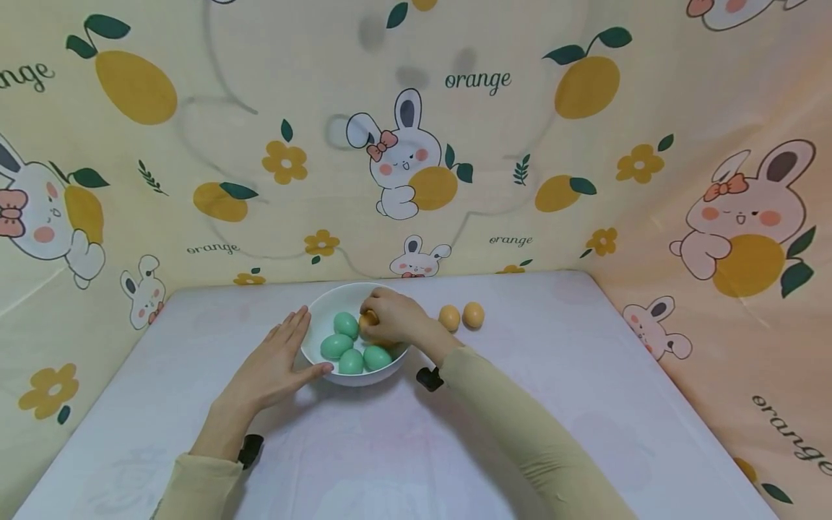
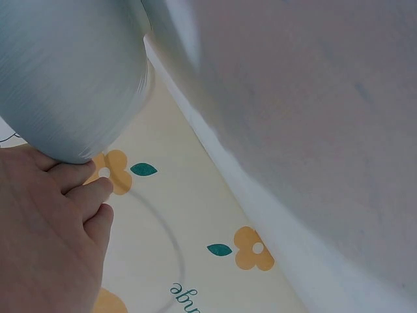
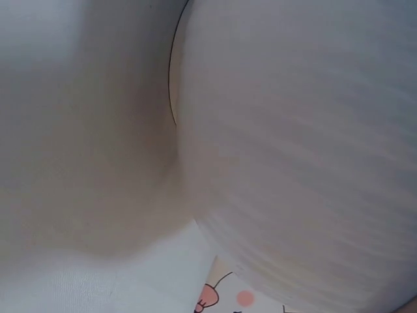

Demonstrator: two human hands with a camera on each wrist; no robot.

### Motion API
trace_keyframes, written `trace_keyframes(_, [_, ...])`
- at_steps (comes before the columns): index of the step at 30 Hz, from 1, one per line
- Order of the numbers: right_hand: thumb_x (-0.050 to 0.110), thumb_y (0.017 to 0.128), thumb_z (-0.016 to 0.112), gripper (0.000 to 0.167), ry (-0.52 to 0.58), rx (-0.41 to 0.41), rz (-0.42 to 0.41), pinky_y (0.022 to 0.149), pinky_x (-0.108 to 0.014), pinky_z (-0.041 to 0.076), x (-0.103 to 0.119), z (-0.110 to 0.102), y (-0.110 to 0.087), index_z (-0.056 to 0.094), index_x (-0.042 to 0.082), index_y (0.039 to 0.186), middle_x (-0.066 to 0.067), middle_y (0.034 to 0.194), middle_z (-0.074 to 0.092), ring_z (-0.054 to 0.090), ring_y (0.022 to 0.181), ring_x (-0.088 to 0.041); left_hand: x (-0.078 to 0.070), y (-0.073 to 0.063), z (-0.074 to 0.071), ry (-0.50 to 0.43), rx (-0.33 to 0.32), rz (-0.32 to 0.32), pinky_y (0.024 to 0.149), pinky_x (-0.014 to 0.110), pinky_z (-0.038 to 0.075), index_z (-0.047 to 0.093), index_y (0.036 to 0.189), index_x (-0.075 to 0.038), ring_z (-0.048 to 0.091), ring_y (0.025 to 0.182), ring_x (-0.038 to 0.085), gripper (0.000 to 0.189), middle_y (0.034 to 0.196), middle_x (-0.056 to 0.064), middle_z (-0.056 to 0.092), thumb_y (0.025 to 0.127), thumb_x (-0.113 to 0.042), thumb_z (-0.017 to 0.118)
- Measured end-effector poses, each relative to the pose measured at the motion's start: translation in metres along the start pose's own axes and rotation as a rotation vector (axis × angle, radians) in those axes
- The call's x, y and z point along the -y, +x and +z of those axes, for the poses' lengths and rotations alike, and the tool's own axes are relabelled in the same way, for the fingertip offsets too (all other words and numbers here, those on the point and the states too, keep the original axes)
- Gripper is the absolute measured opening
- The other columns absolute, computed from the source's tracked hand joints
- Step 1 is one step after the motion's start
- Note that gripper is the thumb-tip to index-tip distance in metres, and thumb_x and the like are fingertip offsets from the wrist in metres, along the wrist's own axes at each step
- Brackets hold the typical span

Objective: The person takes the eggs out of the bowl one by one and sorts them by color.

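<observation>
A white bowl with several green eggs in it stands toward the back of the table. My right hand reaches over its right side and pinches a yellow-brown egg inside the bowl. Part of another yellowish surface shows under that hand, mostly hidden. With fingers nearly straight, my left hand rests against the bowl's left side, the thumb at the front rim. In the left wrist view, those fingertips touch the bowl's outer wall. The right wrist view holds only the bowl's outside; the hand is out of sight there.
Two more yellow-brown eggs lie on the table to the right of the bowl, beside the right forearm. A white cloth covers the table. Patterned fabric with rabbits and oranges rises behind and at both sides.
</observation>
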State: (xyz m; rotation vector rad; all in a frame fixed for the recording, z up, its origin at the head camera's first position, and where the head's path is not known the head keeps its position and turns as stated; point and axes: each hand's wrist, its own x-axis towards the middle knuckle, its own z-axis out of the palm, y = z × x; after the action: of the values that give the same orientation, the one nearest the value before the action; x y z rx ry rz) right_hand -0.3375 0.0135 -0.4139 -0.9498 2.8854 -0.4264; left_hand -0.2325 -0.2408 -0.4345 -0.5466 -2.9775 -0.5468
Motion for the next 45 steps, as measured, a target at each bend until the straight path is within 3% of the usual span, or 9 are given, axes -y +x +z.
trace_keyframes(13, [0.027, 0.091, 0.080, 0.035, -0.001, 0.015, 0.003, 0.080, -0.028, 0.052, -0.003, 0.005, 0.002, 0.071, 0.019, 0.124, 0.004, 0.107, 0.063, 0.055, 0.097, -0.014, 0.000, 0.000, 0.000, 0.000, 0.001, 0.002, 0.129, 0.056, 0.016, 0.017, 0.164, 0.004, 0.014, 0.159, 0.040, 0.112, 0.173, 0.019, 0.013, 0.094, -0.074, 0.056])
trace_keyframes(24, [0.028, 0.089, 0.080, 0.038, 0.032, -0.047, -0.045, 0.084, -0.028, 0.053, -0.006, 0.009, 0.000, 0.071, 0.018, 0.124, 0.002, 0.111, 0.065, 0.056, 0.099, -0.014, 0.000, -0.001, 0.001, 0.000, -0.002, 0.000, 0.129, 0.056, 0.016, 0.017, 0.164, 0.004, 0.014, 0.158, 0.041, 0.112, 0.173, 0.020, 0.014, 0.094, -0.074, 0.056])
trace_keyframes(39, [0.025, 0.089, 0.084, 0.039, 0.210, -0.121, -0.045, 0.087, -0.031, 0.056, -0.005, 0.003, -0.009, 0.069, 0.017, 0.125, -0.001, 0.122, 0.066, 0.065, 0.107, -0.024, 0.000, 0.000, 0.000, -0.006, -0.018, 0.017, 0.129, 0.056, 0.016, 0.017, 0.164, 0.004, 0.014, 0.159, 0.040, 0.110, 0.173, 0.019, 0.014, 0.095, -0.071, 0.058])
trace_keyframes(45, [0.025, 0.090, 0.084, 0.042, 0.227, -0.186, -0.079, 0.090, -0.030, 0.057, -0.007, 0.004, -0.014, 0.067, 0.016, 0.128, -0.002, 0.128, 0.066, 0.065, 0.109, -0.020, 0.000, 0.000, 0.001, -0.006, -0.020, 0.018, 0.129, 0.056, 0.017, 0.017, 0.164, 0.004, 0.015, 0.159, 0.040, 0.110, 0.173, 0.019, 0.014, 0.095, -0.071, 0.058])
